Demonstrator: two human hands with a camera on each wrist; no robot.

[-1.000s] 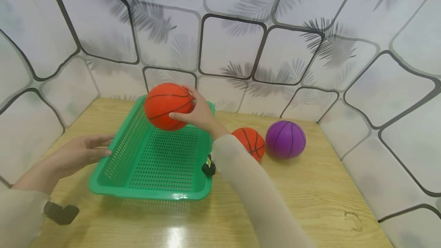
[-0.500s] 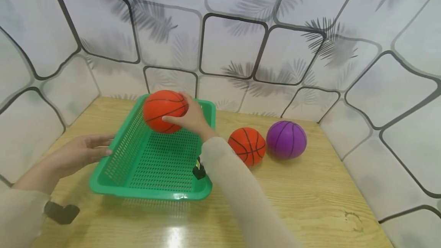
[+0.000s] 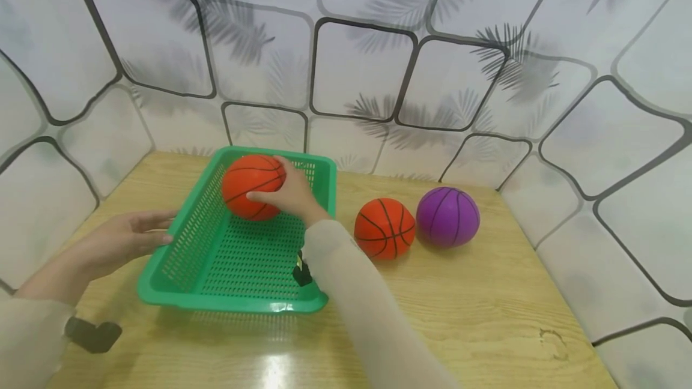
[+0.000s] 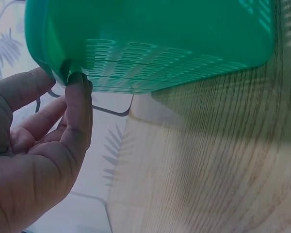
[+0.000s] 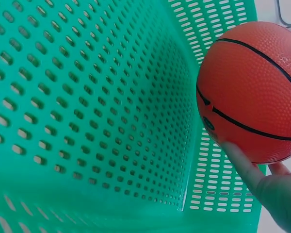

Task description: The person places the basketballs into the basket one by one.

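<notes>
My right hand grips an orange-red ball with black lines, inside the back left part of a green perforated basket. In the right wrist view the thumb and fingers of the hand lie against the ball. On the basket's left rim my left hand has its thumb and fingertips; the left wrist view shows the hand pinching the rim of the basket. Whether the ball touches the basket floor I cannot tell.
Right of the basket, a second orange-red ball and a purple ball rest side by side on the wooden table. A patterned wall stands behind and at both sides.
My right hand has lowered the ball deeper into the basket and slightly left. The second orange-red ball shows more fully from behind the sleeve. My left hand has stayed at the rim.
</notes>
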